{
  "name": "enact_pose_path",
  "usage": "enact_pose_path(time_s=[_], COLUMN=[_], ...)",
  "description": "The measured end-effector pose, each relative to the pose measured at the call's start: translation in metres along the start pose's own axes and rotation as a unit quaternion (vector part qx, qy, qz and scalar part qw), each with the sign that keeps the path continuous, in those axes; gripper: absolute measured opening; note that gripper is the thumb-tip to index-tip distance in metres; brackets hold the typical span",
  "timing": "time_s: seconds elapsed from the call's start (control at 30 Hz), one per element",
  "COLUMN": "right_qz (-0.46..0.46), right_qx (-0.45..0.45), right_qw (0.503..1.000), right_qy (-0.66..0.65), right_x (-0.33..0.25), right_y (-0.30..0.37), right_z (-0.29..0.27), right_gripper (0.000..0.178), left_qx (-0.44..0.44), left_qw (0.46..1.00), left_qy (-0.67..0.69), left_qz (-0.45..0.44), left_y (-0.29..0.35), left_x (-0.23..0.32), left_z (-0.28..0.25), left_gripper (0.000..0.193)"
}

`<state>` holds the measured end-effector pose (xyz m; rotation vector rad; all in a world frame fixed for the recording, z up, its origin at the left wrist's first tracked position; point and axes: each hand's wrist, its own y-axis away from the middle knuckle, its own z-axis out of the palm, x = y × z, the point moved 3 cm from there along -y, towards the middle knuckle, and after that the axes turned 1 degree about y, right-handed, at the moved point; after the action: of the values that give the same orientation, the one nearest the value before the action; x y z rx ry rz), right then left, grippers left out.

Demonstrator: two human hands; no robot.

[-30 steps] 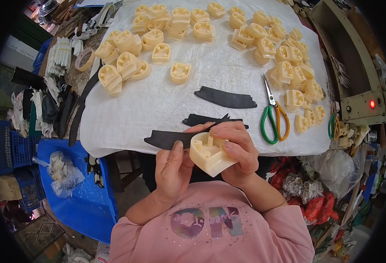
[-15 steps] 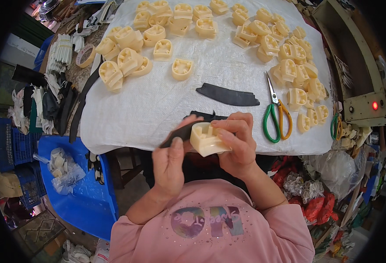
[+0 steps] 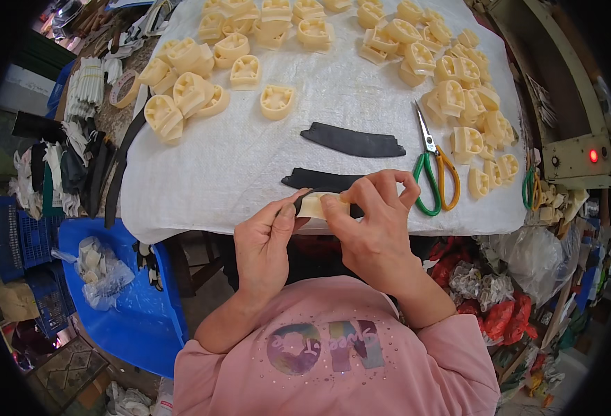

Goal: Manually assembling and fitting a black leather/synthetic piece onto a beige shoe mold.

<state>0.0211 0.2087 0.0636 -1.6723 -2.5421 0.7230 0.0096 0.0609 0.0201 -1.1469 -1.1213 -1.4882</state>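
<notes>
Near the table's front edge, a cream plastic piece (image 3: 314, 206) is between my two hands, with a dark strip (image 3: 299, 202) bent against its left end and far side. My left hand (image 3: 262, 246) pinches the strip at that end. My right hand (image 3: 378, 232) grips the piece from the right, thumb on its near face; its fingers partly cover it. Just beyond lies a black strip (image 3: 319, 178), its right part hidden behind my right hand. A second loose black strip (image 3: 352, 141) lies farther back. Scissors (image 3: 430, 163) with green and yellow handles rest right of my hands.
Many cream pieces (image 3: 277, 101) are heaped along the back and right of the white-covered table (image 3: 201, 173). A blue chair (image 3: 121, 333) with a plastic bag stands at left. Black strips and white bundles (image 3: 87, 87) crowd the left bench. A metal box with a red light (image 3: 594, 155) is at right.
The cream piece has turned so that its near side faces me, and the strip now bends round its left end. My right hand has shifted over the piece, its fingers curled higher.
</notes>
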Motion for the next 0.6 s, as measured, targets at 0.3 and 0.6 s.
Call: enact_pose_path(time_s=[0.3, 0.6], right_qz=[-0.013, -0.015], right_qx=[-0.011, 0.077], right_qw=[1.0, 0.984], right_qy=[0.006, -0.159], right_x=[0.004, 0.034], right_y=[0.005, 0.008], right_z=[0.005, 0.02], right_gripper=[0.032, 0.043], left_qx=[0.001, -0.065], left_qw=[0.998, 0.995], left_qy=[-0.042, -0.04], left_qz=[-0.045, 0.062], left_y=[0.002, -0.001], left_x=[-0.006, -0.004], left_z=[0.007, -0.002], left_gripper=[0.032, 0.048])
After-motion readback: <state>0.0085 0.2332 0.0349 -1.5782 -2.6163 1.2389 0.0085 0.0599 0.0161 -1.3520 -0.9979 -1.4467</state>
